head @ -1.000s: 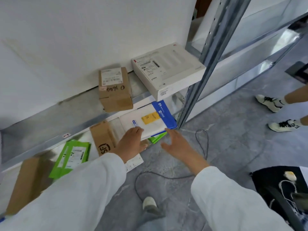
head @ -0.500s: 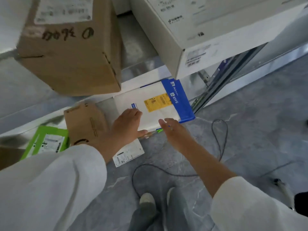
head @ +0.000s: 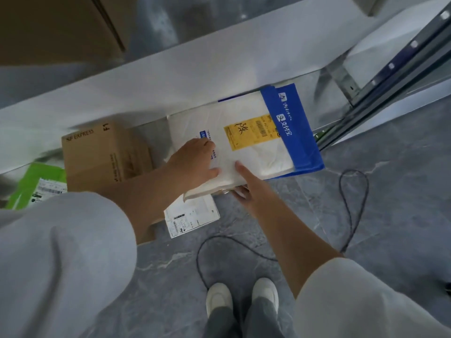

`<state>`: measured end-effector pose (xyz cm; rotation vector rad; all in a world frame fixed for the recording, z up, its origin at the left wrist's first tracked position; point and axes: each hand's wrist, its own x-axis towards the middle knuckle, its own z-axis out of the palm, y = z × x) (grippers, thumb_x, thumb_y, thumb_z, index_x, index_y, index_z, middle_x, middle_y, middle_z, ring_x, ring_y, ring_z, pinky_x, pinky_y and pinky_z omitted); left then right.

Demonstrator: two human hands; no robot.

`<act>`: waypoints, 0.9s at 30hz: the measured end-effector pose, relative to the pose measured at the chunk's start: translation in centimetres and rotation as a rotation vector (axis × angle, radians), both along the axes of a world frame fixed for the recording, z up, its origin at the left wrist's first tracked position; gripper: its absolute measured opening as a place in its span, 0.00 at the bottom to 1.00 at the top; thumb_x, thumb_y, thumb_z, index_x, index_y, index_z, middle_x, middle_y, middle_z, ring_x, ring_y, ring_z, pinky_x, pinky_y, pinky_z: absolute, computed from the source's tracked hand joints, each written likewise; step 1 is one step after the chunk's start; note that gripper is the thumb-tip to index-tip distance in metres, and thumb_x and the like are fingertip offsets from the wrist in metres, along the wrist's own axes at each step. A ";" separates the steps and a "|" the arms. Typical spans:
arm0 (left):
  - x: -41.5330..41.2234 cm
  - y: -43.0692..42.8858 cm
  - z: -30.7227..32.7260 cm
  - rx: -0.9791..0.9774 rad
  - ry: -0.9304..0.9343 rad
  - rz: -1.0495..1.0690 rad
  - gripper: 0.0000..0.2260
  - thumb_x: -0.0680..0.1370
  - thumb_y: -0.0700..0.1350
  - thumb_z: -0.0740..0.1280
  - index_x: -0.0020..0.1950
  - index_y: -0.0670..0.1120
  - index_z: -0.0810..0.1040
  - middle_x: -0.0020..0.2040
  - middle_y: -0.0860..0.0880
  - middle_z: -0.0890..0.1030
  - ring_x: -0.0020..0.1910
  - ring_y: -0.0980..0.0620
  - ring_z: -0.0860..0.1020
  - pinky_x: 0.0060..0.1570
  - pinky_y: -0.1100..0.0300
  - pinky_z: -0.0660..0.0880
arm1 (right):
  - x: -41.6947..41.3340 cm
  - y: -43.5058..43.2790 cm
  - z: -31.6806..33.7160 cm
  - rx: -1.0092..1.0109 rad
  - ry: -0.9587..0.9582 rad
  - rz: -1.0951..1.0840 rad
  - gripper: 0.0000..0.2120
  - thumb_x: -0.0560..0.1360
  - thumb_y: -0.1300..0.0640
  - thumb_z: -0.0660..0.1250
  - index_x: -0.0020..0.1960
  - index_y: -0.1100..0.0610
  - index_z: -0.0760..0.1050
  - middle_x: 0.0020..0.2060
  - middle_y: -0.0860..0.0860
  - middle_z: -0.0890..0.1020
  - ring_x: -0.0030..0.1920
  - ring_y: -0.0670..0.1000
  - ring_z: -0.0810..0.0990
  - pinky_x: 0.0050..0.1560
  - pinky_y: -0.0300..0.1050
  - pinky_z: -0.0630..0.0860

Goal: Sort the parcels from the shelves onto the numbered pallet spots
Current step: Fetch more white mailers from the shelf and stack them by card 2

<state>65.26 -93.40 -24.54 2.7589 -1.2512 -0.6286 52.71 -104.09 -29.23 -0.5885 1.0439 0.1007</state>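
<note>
A white soft parcel [head: 246, 145] with a blue band and a yellow label lies on the bottom shelf level, its near edge sticking out over the floor. My left hand [head: 192, 162] rests on the parcel's left part, palm down, thumb along the near edge. My right hand [head: 242, 184] pinches the near edge, thumb on top and fingers underneath. A flat white parcel with a printed label [head: 192, 218] lies below it, partly covered.
A brown SF Express box [head: 105, 154] stands just left of the parcel, with a green parcel [head: 39, 184] further left. Overhead are the shelf's front beam [head: 146, 81] and a large brown box [head: 61, 25]. The steel upright [head: 390, 81] is at right. A black cable [head: 353, 208] loops on the floor.
The view has dropped closer to the bottom shelf. My right hand went from hovering beside the white parcel to pinching its near edge. My left hand stays on top of it.
</note>
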 end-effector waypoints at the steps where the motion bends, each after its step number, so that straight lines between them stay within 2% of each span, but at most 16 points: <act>1: 0.2 0.2 -0.1 0.007 0.008 0.005 0.26 0.75 0.54 0.68 0.68 0.41 0.69 0.65 0.44 0.72 0.64 0.45 0.71 0.62 0.55 0.67 | 0.2 0.1 -0.1 0.038 -0.034 -0.075 0.10 0.73 0.59 0.73 0.51 0.54 0.75 0.49 0.53 0.83 0.51 0.53 0.82 0.58 0.53 0.79; 5: 0.3 1.0 -0.3 0.034 -0.009 -0.039 0.19 0.76 0.48 0.65 0.64 0.40 0.71 0.62 0.43 0.74 0.58 0.43 0.72 0.58 0.55 0.65 | 0.3 0.8 0.1 0.037 -0.106 -0.230 0.18 0.73 0.61 0.73 0.60 0.52 0.73 0.53 0.54 0.83 0.53 0.56 0.83 0.58 0.58 0.79; 7: 0.1 1.2 -0.2 0.006 -0.012 -0.059 0.18 0.77 0.46 0.64 0.65 0.40 0.71 0.62 0.42 0.75 0.59 0.42 0.72 0.60 0.55 0.65 | 0.2 1.0 0.2 -0.025 -0.067 -0.251 0.26 0.72 0.59 0.74 0.66 0.51 0.69 0.57 0.54 0.82 0.54 0.56 0.83 0.56 0.58 0.80; 9: -0.2 1.1 0.2 -0.045 -0.002 -0.063 0.19 0.77 0.45 0.63 0.66 0.40 0.71 0.64 0.42 0.74 0.60 0.42 0.72 0.62 0.55 0.64 | -0.3 0.5 0.5 -0.096 0.004 -0.277 0.30 0.71 0.57 0.75 0.69 0.51 0.67 0.59 0.53 0.80 0.55 0.56 0.82 0.51 0.56 0.82; 11: -0.5 0.6 0.7 -0.128 0.016 -0.039 0.18 0.78 0.44 0.63 0.67 0.39 0.71 0.64 0.42 0.74 0.60 0.43 0.72 0.62 0.55 0.65 | -1.8 -0.7 1.1 -0.172 0.035 -0.267 0.28 0.71 0.56 0.75 0.67 0.51 0.68 0.59 0.52 0.80 0.56 0.55 0.81 0.48 0.52 0.83; 13: -0.7 0.1 1.4 -0.200 0.046 0.017 0.16 0.78 0.43 0.63 0.64 0.39 0.73 0.62 0.43 0.75 0.60 0.43 0.73 0.61 0.54 0.67 | -4.1 -2.1 1.9 -0.223 0.027 -0.217 0.25 0.71 0.56 0.74 0.66 0.51 0.70 0.58 0.51 0.80 0.56 0.55 0.81 0.50 0.52 0.82; 16: -1.2 -0.3 2.3 -0.184 0.085 0.072 0.14 0.78 0.42 0.63 0.63 0.39 0.74 0.63 0.42 0.74 0.61 0.42 0.73 0.60 0.53 0.67 | -8.2 -3.9 3.2 -0.232 0.007 -0.173 0.24 0.71 0.58 0.74 0.65 0.53 0.72 0.58 0.52 0.82 0.57 0.55 0.81 0.55 0.55 0.80; 19: -2.2 -0.6 2.9 -0.149 0.152 0.144 0.16 0.79 0.45 0.62 0.65 0.40 0.72 0.64 0.41 0.74 0.62 0.40 0.73 0.60 0.54 0.68 | -11.9 -5.1 4.9 -0.216 -0.032 -0.108 0.27 0.70 0.58 0.74 0.67 0.55 0.71 0.58 0.54 0.82 0.58 0.57 0.82 0.55 0.56 0.80; 22: -4.3 -1.1 4.3 -0.135 0.344 0.409 0.19 0.81 0.54 0.59 0.63 0.42 0.72 0.58 0.42 0.77 0.53 0.42 0.77 0.48 0.55 0.71 | -15.1 -6.0 6.8 -0.201 -0.049 -0.037 0.30 0.69 0.57 0.75 0.69 0.56 0.70 0.59 0.56 0.82 0.58 0.59 0.81 0.60 0.61 0.76; 24: -6.0 -1.2 5.2 -0.104 0.511 0.552 0.24 0.80 0.61 0.55 0.63 0.43 0.72 0.56 0.43 0.78 0.49 0.44 0.78 0.44 0.56 0.71 | -16.8 -6.1 8.1 -0.199 -0.099 0.019 0.27 0.71 0.58 0.73 0.68 0.56 0.71 0.60 0.56 0.81 0.59 0.60 0.81 0.61 0.62 0.75; 27: -8.8 -0.3 6.2 -0.211 0.605 0.653 0.22 0.80 0.60 0.56 0.59 0.43 0.75 0.52 0.44 0.80 0.45 0.47 0.78 0.35 0.59 0.72 | -18.7 -5.4 9.6 -0.219 -0.115 0.035 0.23 0.73 0.59 0.70 0.67 0.55 0.72 0.59 0.56 0.82 0.58 0.60 0.81 0.59 0.63 0.76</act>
